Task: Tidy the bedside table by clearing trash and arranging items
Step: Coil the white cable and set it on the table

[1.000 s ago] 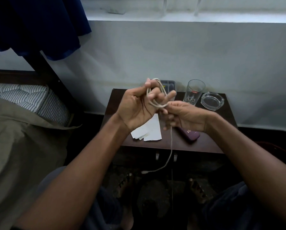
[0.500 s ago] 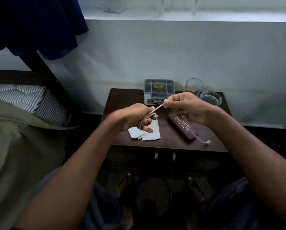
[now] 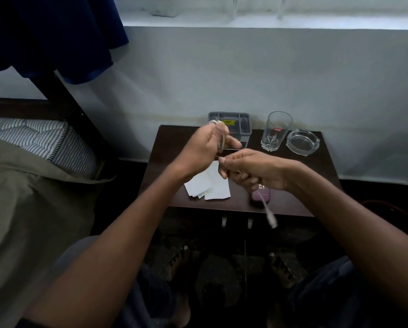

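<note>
While both hands (image 3: 231, 162) coil thin white cable (image 3: 268, 213), faceted glass (image 3: 276, 131) stands.

Glass (image 3: 276, 131), ashtray (image 3: 302, 142) crowd table's (image 3: 174, 140) back-right.

The bedside table (image 3: 292, 204) looks like dark, matt wood. At its back edge stand a clear, glossy drinking glass (image 3: 276, 131) and glass ashtray (image 3: 302, 142), beside a grey plastic box (image 3: 239, 121). White matt papers (image 3: 210, 185) lie near its front edge.
</note>
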`<state>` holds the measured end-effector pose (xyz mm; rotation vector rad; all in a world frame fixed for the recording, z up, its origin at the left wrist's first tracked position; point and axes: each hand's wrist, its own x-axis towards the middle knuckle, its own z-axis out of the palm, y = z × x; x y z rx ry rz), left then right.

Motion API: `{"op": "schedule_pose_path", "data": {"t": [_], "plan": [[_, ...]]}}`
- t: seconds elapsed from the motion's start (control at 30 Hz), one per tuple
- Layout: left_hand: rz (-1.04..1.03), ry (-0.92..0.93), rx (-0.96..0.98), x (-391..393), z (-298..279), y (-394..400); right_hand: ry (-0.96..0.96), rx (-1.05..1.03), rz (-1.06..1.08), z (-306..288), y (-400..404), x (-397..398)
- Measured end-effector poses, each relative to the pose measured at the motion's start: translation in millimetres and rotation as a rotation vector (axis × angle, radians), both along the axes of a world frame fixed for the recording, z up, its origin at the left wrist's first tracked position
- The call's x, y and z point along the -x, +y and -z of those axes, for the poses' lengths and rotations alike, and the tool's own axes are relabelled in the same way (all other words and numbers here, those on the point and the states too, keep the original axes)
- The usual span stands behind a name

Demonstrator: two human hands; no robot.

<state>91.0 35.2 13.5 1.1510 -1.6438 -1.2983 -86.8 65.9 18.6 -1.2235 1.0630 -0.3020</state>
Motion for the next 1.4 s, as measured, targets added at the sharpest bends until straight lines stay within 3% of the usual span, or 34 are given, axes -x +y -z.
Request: {"op": "schedule_pose_path", "data": {"t": [0.13, 0.23, 0.3, 0.4, 0.5, 0.6, 0.67, 0.77, 0.9, 1.1, 1.2, 1.27, 1.4], "plan": [[0.037, -0.533, 0.328, 4.5, 5.3, 10.0, 0.085, 0.055, 0.021, 3.7, -7.4, 12.4], [0.029, -0.798, 0.270, -3.3, 10.7, 4.8, 0.052, 0.054, 0.009, 1.2, -13.0, 23.7], [0.149, -0.613, 0.006, -7.6, 9.5, 1.5, 0.040, 0.123, 0.040, -2.0, -17.1, 32.1], [0.287, -0.070, -0.401, -2.4, -4.7, 3.1, -0.004, 0.276, 0.159, -0.5, -21.3, 38.4], [0.387, 0.344, -0.715, 0.2, -13.8, 3.6, -0.109, 0.361, 0.245, 2.8, -21.7, 33.5], [0.375, 0.587, -0.858, -5.9, -16.5, -0.3, -0.190, 0.316, 0.266, 5.7, -17.7, 20.2], [0.258, 0.629, -0.873, -6.6, -16.8, -3.8, -0.233, 0.239, 0.313, 8.4, -15.5, 13.2], [0.128, 0.569, -0.811, -4.3, -16.7, -5.5, -0.220, 0.209, 0.390, 13.0, -17.5, 8.7], [-0.055, 0.357, -0.617, 3.7, -7.3, -4.2, -0.114, 0.287, 0.464, 18.0, -19.8, 2.8], [-0.123, -0.132, -0.167, 3.2, 6.1, -4.3, 0.034, 0.427, 0.547, 16.0, -19.3, -8.1], [-0.196, -0.471, 0.107, -5.3, 9.2, -6.5, -0.046, 0.282, 0.515, 13.3, -21.8, -4.0], [-0.196, -0.497, 0.153, -9.7, 8.3, -7.2, -0.032, 0.298, 0.433, 13.8, -26.2, 2.0], [-0.116, -0.398, 0.196, -7.0, 8.5, -4.6, 0.236, 0.651, 0.351, 24.4, -35.4, 15.0]]}}
